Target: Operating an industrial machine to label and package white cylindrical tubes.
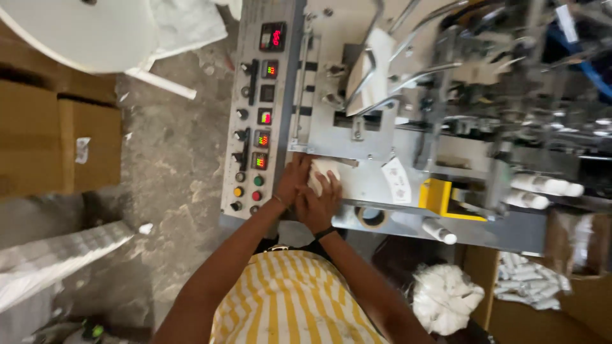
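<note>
Both hands together at frame centre on the grey machine deck (373, 181) — left hand (292, 180) and right hand (320, 202) pressed around a white folded stack (320, 171), gripping it from each side. Control panel (258, 114) at 10 o'clock of the hands — tape roll (372, 217) at 3 o'clock.

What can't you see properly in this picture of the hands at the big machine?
- White stack, head view: mostly covered by the left hand and right hand; its grip is unclear.
- Red displays on the control panel: too small and blurred.
- Machine parts, upper right: motion-blurred.
- White roll: cut off by the top edge.
</note>
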